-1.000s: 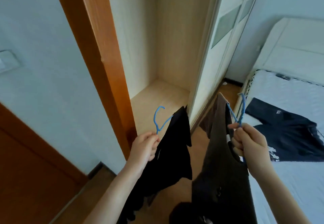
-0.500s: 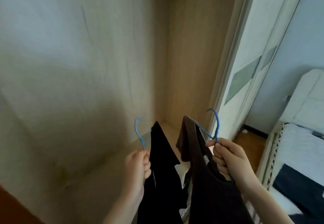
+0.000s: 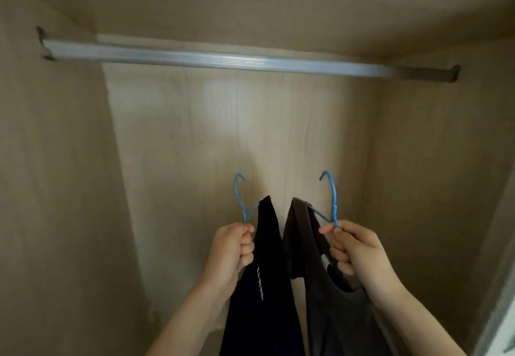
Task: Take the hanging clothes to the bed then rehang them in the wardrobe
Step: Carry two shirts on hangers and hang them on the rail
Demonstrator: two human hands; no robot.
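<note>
I look into the wardrobe, where a silver hanging rail (image 3: pixel 223 61) runs across the top with nothing on it. My left hand (image 3: pixel 234 247) grips the neck of a blue wire hanger (image 3: pixel 240 202) that carries a black garment (image 3: pixel 264 286). My right hand (image 3: pixel 354 247) grips a second blue hanger (image 3: pixel 331 199) with a dark brown top (image 3: pixel 334 314) on it. Both hangers are held up in front of the back panel, well below the rail, hooks pointing up.
Light wood wardrobe walls close in at the left (image 3: pixel 55 188) and right (image 3: pixel 432 188), with the back panel (image 3: pixel 223 132) straight ahead. The edge of a white sliding door (image 3: pixel 501 300) shows at the far right.
My view has swung up and into the wardrobe; the bed and room are out of sight and the rail is in full view. Both hands have lifted their hangers higher, side by side.
</note>
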